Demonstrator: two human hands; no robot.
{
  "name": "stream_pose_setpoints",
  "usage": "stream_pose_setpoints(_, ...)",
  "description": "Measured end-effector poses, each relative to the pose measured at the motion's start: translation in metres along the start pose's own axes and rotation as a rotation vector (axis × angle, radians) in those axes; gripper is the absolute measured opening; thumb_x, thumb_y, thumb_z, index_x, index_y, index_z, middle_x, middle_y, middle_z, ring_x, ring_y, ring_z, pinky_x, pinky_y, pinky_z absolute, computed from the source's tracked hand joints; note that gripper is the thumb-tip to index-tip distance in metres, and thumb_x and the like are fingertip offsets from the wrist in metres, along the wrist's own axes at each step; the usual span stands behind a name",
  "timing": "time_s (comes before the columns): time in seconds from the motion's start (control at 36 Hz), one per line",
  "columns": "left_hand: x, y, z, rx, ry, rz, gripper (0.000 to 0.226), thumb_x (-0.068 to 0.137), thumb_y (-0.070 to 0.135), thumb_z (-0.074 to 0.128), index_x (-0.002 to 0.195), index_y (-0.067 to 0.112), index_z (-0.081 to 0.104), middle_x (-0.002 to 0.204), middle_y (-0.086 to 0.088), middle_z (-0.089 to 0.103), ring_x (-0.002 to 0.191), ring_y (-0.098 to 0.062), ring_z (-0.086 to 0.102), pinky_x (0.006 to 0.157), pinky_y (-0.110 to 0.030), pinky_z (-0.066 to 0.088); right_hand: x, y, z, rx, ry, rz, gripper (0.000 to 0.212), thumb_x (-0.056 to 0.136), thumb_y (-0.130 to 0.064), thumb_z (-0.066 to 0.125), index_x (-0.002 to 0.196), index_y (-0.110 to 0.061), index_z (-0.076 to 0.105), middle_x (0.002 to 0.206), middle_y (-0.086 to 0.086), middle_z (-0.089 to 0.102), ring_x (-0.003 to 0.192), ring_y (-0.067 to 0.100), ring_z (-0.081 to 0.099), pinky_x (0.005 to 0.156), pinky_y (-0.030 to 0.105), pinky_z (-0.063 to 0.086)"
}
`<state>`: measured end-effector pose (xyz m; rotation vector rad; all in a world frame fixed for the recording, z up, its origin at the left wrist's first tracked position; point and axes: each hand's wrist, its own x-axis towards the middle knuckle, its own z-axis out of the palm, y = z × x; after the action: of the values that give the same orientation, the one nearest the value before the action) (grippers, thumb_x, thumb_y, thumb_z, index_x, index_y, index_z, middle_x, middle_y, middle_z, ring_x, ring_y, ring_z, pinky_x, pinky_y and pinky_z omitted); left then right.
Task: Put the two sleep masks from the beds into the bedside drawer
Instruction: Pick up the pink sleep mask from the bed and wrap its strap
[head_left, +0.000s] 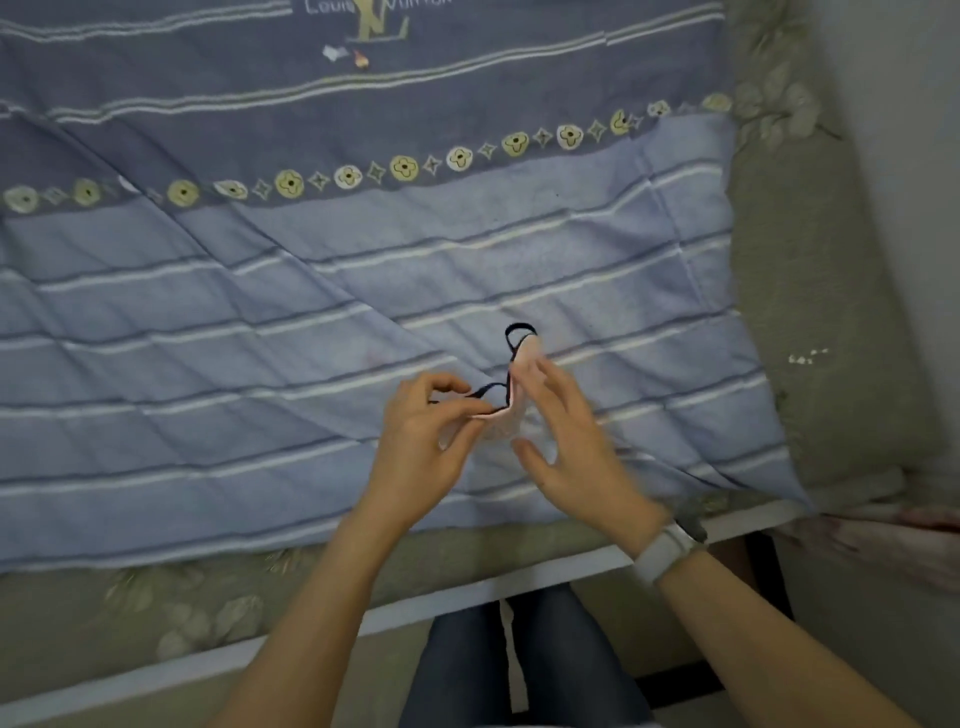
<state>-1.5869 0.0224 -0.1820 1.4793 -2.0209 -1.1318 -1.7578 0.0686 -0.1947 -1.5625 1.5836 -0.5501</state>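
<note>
A pale pink sleep mask (511, 410) with a dark elastic strap is held up just above the blue striped bedspread (260, 312). My left hand (423, 441) pinches its lower left edge and part of the strap. My right hand (566, 441) cups the mask from the right, fingers spread along its upper part, thumb below it. The strap loops up above my right fingertips. A second sleep mask and the bedside drawer are not in view.
The bed's greenish floral sheet (810, 312) shows along the right side and near edge. A white bed frame rail (467, 592) runs across below the hands. A wall (909, 104) stands at the right. My legs in dark trousers (519, 660) are against the bed.
</note>
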Motion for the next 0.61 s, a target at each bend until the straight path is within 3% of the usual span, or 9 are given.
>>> stream_pose_setpoints(0.08,-0.010,0.014,-0.013,0.040,0.014,0.030,0.016,0.079,0.019,0.062,0.091,0.016,0.072,0.104,-0.009,0.060,0.103,-0.020,0.051,0.093,-0.036,0.034,-0.011,-0.019,-0.002,-0.040,0.025,-0.007,0.064,0.087,-0.028,0.055,0.136,-0.048,0.018,0.143,0.002,0.025,0.127,0.018,0.036,0.098,0.037,0.044)
stream_pose_setpoints(0.17,-0.015,0.026,-0.025,-0.002,0.039,0.026,0.016,0.078,0.021,0.063,0.090,0.018,0.073,0.090,-0.001,0.062,0.092,-0.015,0.050,0.086,-0.037,0.038,-0.019,-0.031,-0.008,0.030,-0.008,0.026,0.064,0.085,-0.034,0.056,0.132,-0.053,0.018,0.127,-0.008,0.036,0.114,0.010,0.044,0.092,0.031,0.045)
stream_pose_setpoints(0.25,-0.019,0.038,-0.033,-0.199,0.061,-0.087,0.011,0.079,0.019,0.066,0.085,0.027,0.070,0.083,0.014,0.064,0.084,-0.009,0.056,0.080,-0.027,0.044,-0.022,-0.043,-0.013,0.275,-0.080,0.142,0.053,0.083,-0.035,0.059,0.121,-0.060,0.030,0.117,-0.017,0.049,0.109,0.000,0.049,0.093,0.028,0.044)
stream_pose_setpoints(0.36,-0.024,0.054,-0.035,-0.457,0.101,-0.253,0.022,0.078,0.014,0.069,0.079,0.035,0.067,0.087,0.008,0.069,0.080,0.001,0.060,0.069,-0.008,0.043,-0.026,-0.058,-0.010,0.398,-0.072,0.161,0.034,0.082,-0.029,0.061,0.109,-0.045,0.050,0.104,-0.018,0.059,0.100,0.008,0.058,0.089,0.033,0.049)
stream_pose_setpoints(0.47,-0.027,0.063,-0.035,-0.450,0.147,-0.228,0.015,0.078,0.013,0.069,0.086,0.026,0.070,0.097,0.001,0.064,0.095,-0.009,0.057,0.077,-0.008,0.041,-0.027,-0.066,-0.011,0.444,0.068,0.214,0.019,0.084,-0.012,0.060,0.092,-0.030,0.058,0.077,0.008,0.057,0.073,0.019,0.056,0.070,0.041,0.052)
stream_pose_setpoints(0.53,-0.029,0.061,-0.037,-0.417,0.147,-0.241,0.018,0.080,0.017,0.067,0.098,0.023,0.068,0.111,0.002,0.060,0.107,-0.007,0.053,0.081,-0.006,0.039,-0.026,-0.068,-0.016,0.492,0.113,0.244,0.018,0.084,-0.006,0.059,0.090,-0.022,0.059,0.071,0.008,0.053,0.065,0.012,0.054,0.064,0.031,0.051)
stream_pose_setpoints(0.61,-0.032,0.056,-0.042,-0.446,0.051,-0.319,0.034,0.083,0.021,0.063,0.117,0.023,0.060,0.115,0.011,0.060,0.107,0.001,0.054,0.086,-0.015,0.043,-0.026,-0.068,-0.028,0.647,0.171,0.290,0.023,0.084,0.003,0.056,0.090,-0.019,0.059,0.075,0.002,0.060,0.059,-0.006,0.057,0.057,0.010,0.047)
